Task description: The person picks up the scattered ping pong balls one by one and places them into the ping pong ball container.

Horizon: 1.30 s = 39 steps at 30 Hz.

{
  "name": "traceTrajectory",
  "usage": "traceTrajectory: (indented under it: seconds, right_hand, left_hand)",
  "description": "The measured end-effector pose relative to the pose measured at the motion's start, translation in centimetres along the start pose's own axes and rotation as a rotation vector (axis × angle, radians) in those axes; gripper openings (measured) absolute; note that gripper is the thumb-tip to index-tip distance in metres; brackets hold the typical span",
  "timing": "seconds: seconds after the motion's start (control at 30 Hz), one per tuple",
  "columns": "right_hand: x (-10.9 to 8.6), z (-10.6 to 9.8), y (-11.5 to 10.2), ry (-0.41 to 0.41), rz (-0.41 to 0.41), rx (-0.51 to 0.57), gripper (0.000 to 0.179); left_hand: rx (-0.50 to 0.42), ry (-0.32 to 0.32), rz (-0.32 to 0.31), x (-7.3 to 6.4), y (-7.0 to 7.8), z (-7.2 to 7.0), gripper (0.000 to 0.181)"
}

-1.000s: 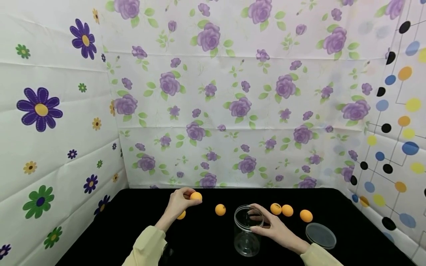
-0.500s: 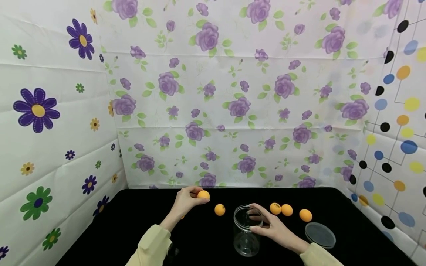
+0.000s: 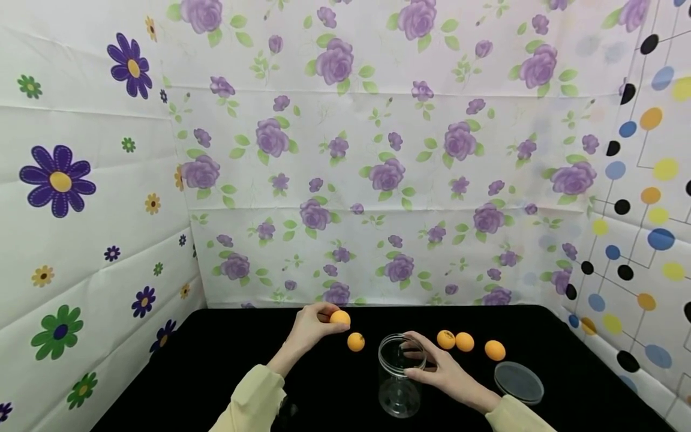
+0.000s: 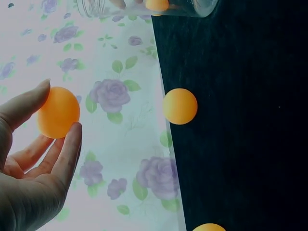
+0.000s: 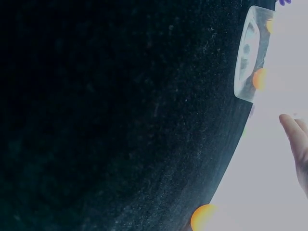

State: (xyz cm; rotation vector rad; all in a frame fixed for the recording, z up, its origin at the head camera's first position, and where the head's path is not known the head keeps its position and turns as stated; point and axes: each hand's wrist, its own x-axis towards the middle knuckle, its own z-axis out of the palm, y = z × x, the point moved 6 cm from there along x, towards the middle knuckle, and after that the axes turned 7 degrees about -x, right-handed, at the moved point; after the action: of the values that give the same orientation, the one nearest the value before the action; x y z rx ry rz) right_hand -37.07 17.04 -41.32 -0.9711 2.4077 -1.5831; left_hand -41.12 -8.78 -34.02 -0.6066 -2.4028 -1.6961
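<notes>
In the head view my left hand pinches an orange ping-pong ball between thumb and fingertips, raised toward the back of the table. The left wrist view shows the same ball between the thumb and fingers. Just below it in the head view, another ping-pong ball lies on the black cloth. A clear jar stands upright and uncovered, right of that ball. My right hand grips its upper part from the right, thumb in front and fingers behind. Only some fingers show in the right wrist view.
Right of the jar lie orange ping-pong balls, two side by side and one farther right. The round clear lid rests flat near them. Patterned cloth walls enclose the black table at the back and both sides.
My left hand has moved right with its ball, closer to the jar and over the nearby ball. A ball seen behind the left wrist is now hidden. My right hand keeps its hold.
</notes>
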Motion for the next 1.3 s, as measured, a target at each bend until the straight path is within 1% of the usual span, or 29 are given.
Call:
traceTrajectory:
  seconds: [0.13,0.4,0.47,0.57,0.63,0.67,0.73,0.83,0.87,0.93,1.03,1.2,1.3]
  right_hand:
    - [0.0,0.0,-0.1,0.002,-0.002,-0.005,0.055]
    - [0.0,0.1,-0.2,0.006,-0.006,-0.003,0.055]
    - [0.0,0.1,-0.4,0.008,-0.005,-0.006,0.055]
    - [-0.1,0.2,-1.5,0.01,-0.001,-0.016,0.056]
    - [-0.2,0.2,-2.4,0.009,0.002,-0.021,0.057]
    - [-0.3,0.2,-2.7,0.007,0.005,-0.023,0.057]
    - [-0.4,0.2,-2.8,0.007,0.001,-0.019,0.058]
    - [-0.2,0.2,-1.7,0.008,0.002,-0.011,0.058]
    - [-0.2,0.2,-1.2,0.009,0.002,-0.009,0.057]
    - [-0.1,0.1,-0.5,0.012,0.008,-0.005,0.057]
    - [-0.1,0.1,-0.1,0.017,0.007,-0.013,0.057]
    - [0.0,0.1,0.1,0.019,0.005,-0.01,0.057]
    - [0.0,0.1,0.0,0.017,0.007,-0.005,0.058]
  left_hand:
    - [0.016,-0.007,0.01,0.0,0.3,0.5,0.043]
    - [-0.044,-0.058,0.002,-0.1,0.9,1.7,0.04]
    - [-0.07,-0.078,0.0,-0.4,1.7,1.9,0.038]
    - [-0.086,-0.099,0.005,-1.1,3.6,2.2,0.036]
    - [-0.089,-0.105,0.003,-1.4,4.4,2.4,0.034]
    - [-0.091,-0.106,0.004,-1.3,4.4,2.5,0.034]
    - [-0.091,-0.104,0.003,-0.9,3.6,2.8,0.035]
    - [-0.102,-0.101,-0.005,-0.1,2.1,3.2,0.037]
    - [-0.104,-0.1,-0.007,0.0,1.8,3.3,0.038]
    - [-0.106,-0.103,-0.011,0.1,1.7,3.4,0.039]
    - [-0.122,-0.118,-0.021,0.1,1.8,3.7,0.039]
    - [-0.131,-0.131,-0.034,0.1,2.2,4.1,0.037]
    - [-0.127,-0.132,-0.029,0.1,2.6,4.3,0.036]
